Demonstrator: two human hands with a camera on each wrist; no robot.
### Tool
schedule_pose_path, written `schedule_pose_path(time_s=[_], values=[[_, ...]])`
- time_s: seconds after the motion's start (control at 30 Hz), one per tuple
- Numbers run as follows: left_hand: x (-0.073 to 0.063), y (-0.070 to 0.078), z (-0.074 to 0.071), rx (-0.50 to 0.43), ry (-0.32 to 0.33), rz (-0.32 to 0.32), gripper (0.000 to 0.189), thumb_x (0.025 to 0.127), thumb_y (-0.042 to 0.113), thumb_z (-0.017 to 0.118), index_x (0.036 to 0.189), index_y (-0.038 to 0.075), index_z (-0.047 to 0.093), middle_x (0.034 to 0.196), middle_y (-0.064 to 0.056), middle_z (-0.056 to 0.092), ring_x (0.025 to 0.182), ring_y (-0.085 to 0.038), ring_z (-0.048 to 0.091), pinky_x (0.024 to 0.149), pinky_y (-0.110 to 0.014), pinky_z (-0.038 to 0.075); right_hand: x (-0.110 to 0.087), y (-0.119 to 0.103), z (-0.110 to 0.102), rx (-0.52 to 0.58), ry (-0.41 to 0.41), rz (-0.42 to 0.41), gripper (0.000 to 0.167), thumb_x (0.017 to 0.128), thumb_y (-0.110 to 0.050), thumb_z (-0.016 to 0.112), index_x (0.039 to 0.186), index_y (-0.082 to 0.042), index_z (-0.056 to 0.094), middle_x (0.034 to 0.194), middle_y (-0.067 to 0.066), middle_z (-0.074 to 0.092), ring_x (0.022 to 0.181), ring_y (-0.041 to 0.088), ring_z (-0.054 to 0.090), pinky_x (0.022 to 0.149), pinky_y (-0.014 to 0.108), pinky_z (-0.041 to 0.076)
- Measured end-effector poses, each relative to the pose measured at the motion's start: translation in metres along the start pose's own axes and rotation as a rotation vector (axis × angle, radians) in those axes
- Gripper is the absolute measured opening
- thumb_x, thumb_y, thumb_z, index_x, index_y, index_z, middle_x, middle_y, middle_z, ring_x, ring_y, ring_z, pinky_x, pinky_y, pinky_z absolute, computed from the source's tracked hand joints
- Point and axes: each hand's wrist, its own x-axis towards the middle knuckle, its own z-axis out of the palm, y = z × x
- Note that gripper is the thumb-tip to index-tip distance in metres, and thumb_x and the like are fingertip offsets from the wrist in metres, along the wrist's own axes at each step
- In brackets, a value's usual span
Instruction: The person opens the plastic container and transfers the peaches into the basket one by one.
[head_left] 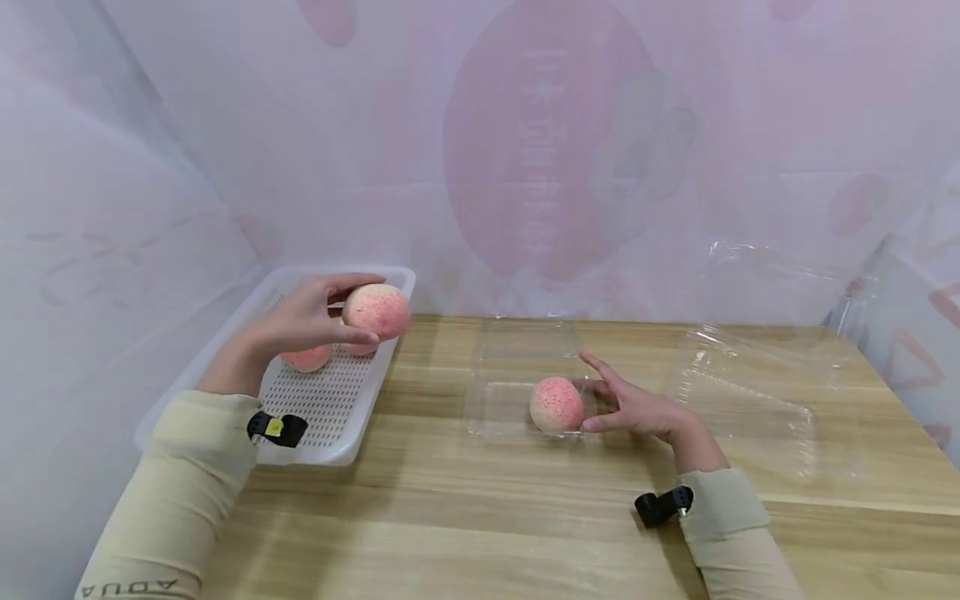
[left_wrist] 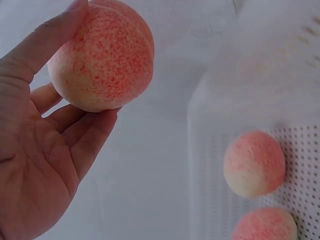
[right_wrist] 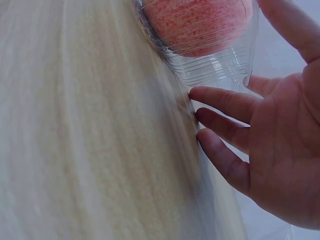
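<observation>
My left hand [head_left: 294,323] grips a pink and cream peach [head_left: 377,312], thumb on one side and fingers on the other, raised above a white perforated basket [head_left: 347,450]. Two more peaches lie in the basket; the left wrist view shows one peach [left_wrist: 255,165] beside another peach [left_wrist: 265,226]. On the table, a clear plastic box [head_left: 501,410] has one peach [head_left: 556,406] in its right front part. Beside that box is my right hand [head_left: 636,408], fingers spread. In the right wrist view its fingertips [right_wrist: 199,95] are right at the box's ribbed wall [right_wrist: 215,70].
A second clear plastic container [head_left: 750,408], with a raised lid, stands on the right of the wooden table [head_left: 480,533]. White printed sheeting [head_left: 360,183] encloses the back and sides. Small black cameras [head_left: 663,507] sit on both wrists.
</observation>
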Motion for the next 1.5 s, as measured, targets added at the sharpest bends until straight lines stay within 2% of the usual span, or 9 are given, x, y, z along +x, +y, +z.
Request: schedule_pose_path(time_s=[0.13, 0.27, 0.43, 0.63, 0.8, 0.93, 1.2, 1.3, 1.5], values=[[0.000, -0.018, -0.006, 0.018, 0.041, -0.045, 0.082, 0.079, 0.021, 0.085, 0.149, 0.009, 0.044, 0.145, -0.016, 0.051, 0.125, -0.030, 0.054, 0.093, -0.021, 0.048, 0.000, 0.000, 0.003, 0.009, -0.002, -0.007, 0.111, 0.089, -0.019, 0.075, 0.159, -0.023, -0.012, 0.160, 0.031, 0.018, 0.150, 0.050, 0.010, 0.117, 0.067, 0.016], [-0.001, -0.039, -0.008, 0.011, 0.094, -0.081, 0.080, 0.078, 0.018, 0.086, 0.147, 0.010, 0.046, 0.142, -0.013, 0.055, 0.115, -0.018, 0.057, 0.086, -0.014, 0.048, 0.001, 0.002, 0.006, 0.018, -0.008, -0.002, 0.112, 0.089, -0.019, 0.075, 0.159, -0.023, -0.012, 0.161, 0.030, 0.018, 0.150, 0.049, 0.009, 0.117, 0.067, 0.015], [-0.002, -0.059, -0.007, 0.009, 0.098, -0.063, 0.079, 0.079, 0.017, 0.085, 0.147, 0.006, 0.046, 0.138, -0.017, 0.057, 0.103, -0.008, 0.058, 0.081, -0.015, 0.050, 0.000, 0.001, 0.007, 0.008, -0.005, 0.009, 0.112, 0.089, -0.020, 0.075, 0.159, -0.024, -0.012, 0.162, 0.029, 0.017, 0.151, 0.048, 0.008, 0.118, 0.066, 0.015], [-0.003, -0.071, -0.007, 0.030, 0.067, -0.101, 0.079, 0.081, 0.020, 0.083, 0.148, 0.005, 0.045, 0.140, -0.021, 0.055, 0.115, -0.024, 0.057, 0.084, -0.016, 0.048, -0.002, -0.001, 0.006, -0.026, 0.003, 0.011, 0.112, 0.089, -0.022, 0.075, 0.159, -0.024, -0.012, 0.161, 0.031, 0.017, 0.151, 0.049, 0.008, 0.118, 0.067, 0.014], [-0.002, -0.080, -0.004, 0.076, 0.016, -0.139, 0.078, 0.080, 0.023, 0.084, 0.147, 0.007, 0.047, 0.139, -0.021, 0.056, 0.121, -0.031, 0.056, 0.092, -0.030, 0.048, -0.002, -0.001, 0.007, -0.027, 0.000, -0.001, 0.113, 0.089, -0.022, 0.075, 0.159, -0.025, -0.013, 0.161, 0.032, 0.017, 0.150, 0.050, 0.009, 0.117, 0.067, 0.015], [-0.004, -0.084, 0.001, 0.099, -0.028, -0.162, 0.079, 0.079, 0.028, 0.085, 0.146, 0.009, 0.048, 0.137, -0.020, 0.058, 0.117, -0.031, 0.058, 0.092, -0.037, 0.048, -0.001, 0.000, 0.009, -0.013, -0.007, 0.001, 0.113, 0.089, -0.021, 0.075, 0.159, -0.024, -0.014, 0.161, 0.031, 0.016, 0.150, 0.050, 0.008, 0.117, 0.068, 0.015], [-0.006, -0.094, 0.007, 0.091, -0.104, -0.174, 0.075, 0.080, 0.024, 0.083, 0.144, 0.005, 0.048, 0.126, -0.019, 0.062, 0.101, -0.025, 0.058, 0.082, -0.032, 0.051, -0.002, 0.000, 0.008, -0.017, 0.007, 0.007, 0.114, 0.088, -0.021, 0.076, 0.159, -0.026, -0.013, 0.161, 0.032, 0.016, 0.150, 0.050, 0.008, 0.117, 0.069, 0.014], [-0.006, -0.097, 0.008, 0.063, -0.132, -0.158, 0.072, 0.082, 0.020, 0.081, 0.143, 0.002, 0.048, 0.124, -0.019, 0.062, 0.098, -0.022, 0.058, 0.079, -0.031, 0.052, -0.003, 0.001, 0.008, -0.016, 0.011, 0.007, 0.114, 0.088, -0.021, 0.076, 0.159, -0.025, -0.013, 0.160, 0.032, 0.016, 0.150, 0.051, 0.008, 0.116, 0.069, 0.014], [-0.003, -0.102, 0.010, 0.035, -0.176, -0.140, 0.067, 0.079, 0.017, 0.083, 0.138, 0.007, 0.054, 0.123, -0.016, 0.063, 0.098, -0.022, 0.058, 0.081, -0.033, 0.051, -0.005, 0.002, 0.008, -0.012, 0.020, 0.014, 0.114, 0.088, -0.021, 0.077, 0.159, -0.026, -0.012, 0.160, 0.032, 0.017, 0.150, 0.050, 0.008, 0.116, 0.069, 0.015]])
